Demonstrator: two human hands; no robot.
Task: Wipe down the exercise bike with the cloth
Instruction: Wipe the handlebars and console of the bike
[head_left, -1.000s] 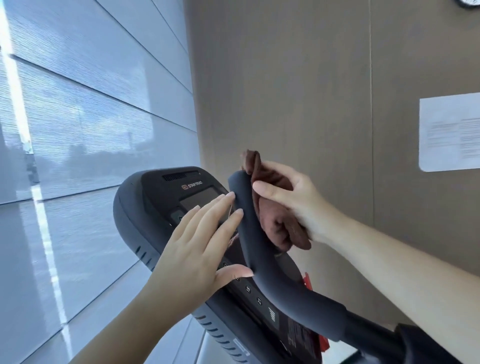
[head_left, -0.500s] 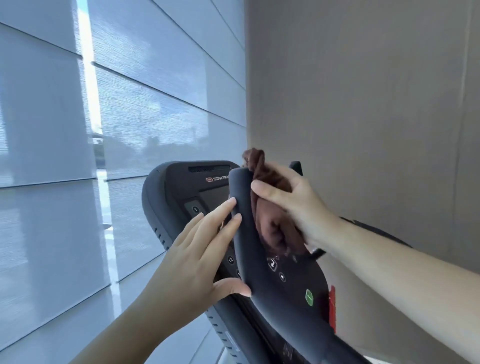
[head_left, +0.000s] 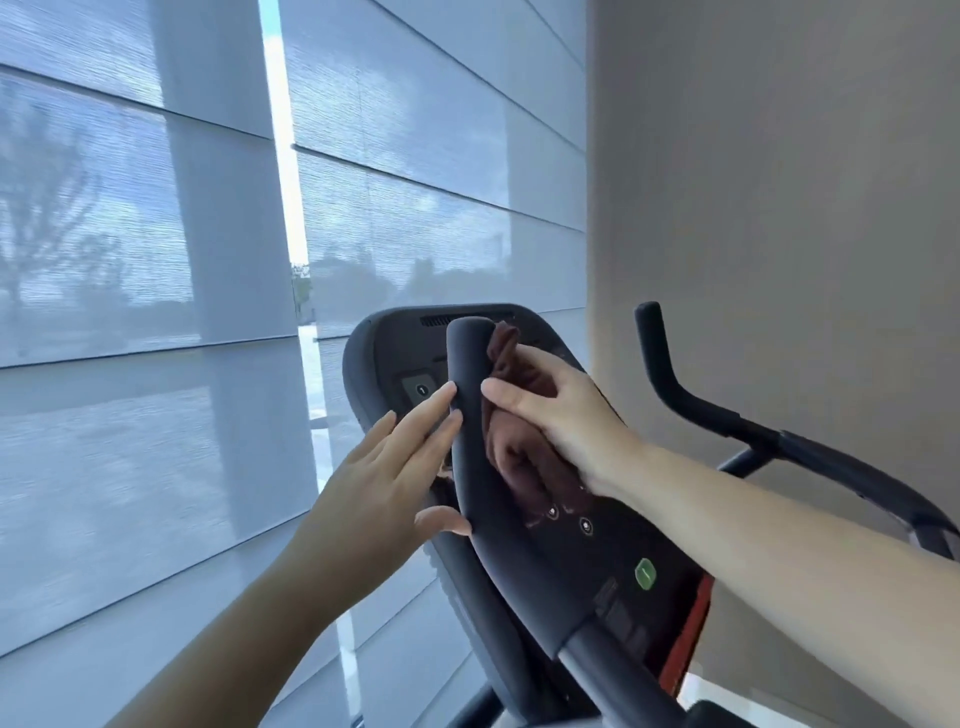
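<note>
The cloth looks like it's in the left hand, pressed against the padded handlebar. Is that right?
Not quite. The head view shows the brown cloth in the right hand, pressed against the padded handlebar. The left hand is bare, fingers flat on the bar.

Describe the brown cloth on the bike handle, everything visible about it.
The cloth is dark reddish-brown, soft and bunched into folds. The right hand presses it against the right side of the near handlebar's upright padded end, thumb across the front. A crumpled tip pokes up beside the handle's top; the lower part hangs over the console. The left hand rests open-fingered on the handle's other side, not touching the cloth.
</note>
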